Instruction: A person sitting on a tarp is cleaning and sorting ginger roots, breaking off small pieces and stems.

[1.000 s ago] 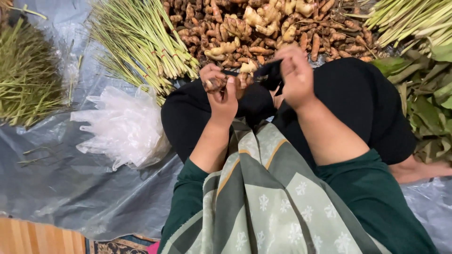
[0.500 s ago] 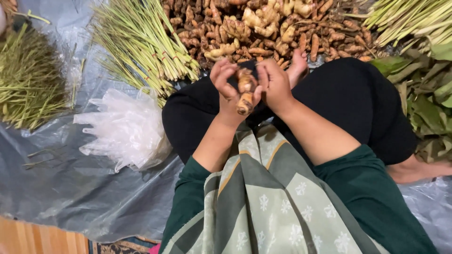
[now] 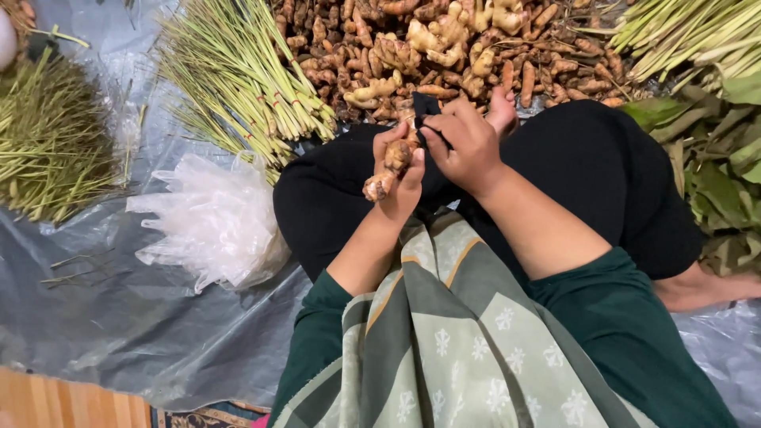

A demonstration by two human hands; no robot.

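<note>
Leftmost, a heap of thin green-and-straw stalks on the grey plastic ground sheet. Next, a crumpled pile of clear plastic bags, just beside the person's black-clad knee. Above it, tied bundles of pale green lemongrass stalks, fanned toward the upper left.

Centre, over the lap: left hand, fingers curled closed around a knobbly tan-brown root piece; the root stands roughly upright in the grip, its lower end poking out below the fingers on the left. Right hand, just right of the root and touching the left hand's fingertips, fingers pressed together in a pinch on a small black plastic bag, which is at the root's upper end. Whether the root's tip is inside the bag cannot be told.

Behind the hands: a broad mound of brown and yellowish loose roots. A bare foot shows at the mound's edge.

Rightmost: more pale green stalks at top, broad green leaves below.
</note>
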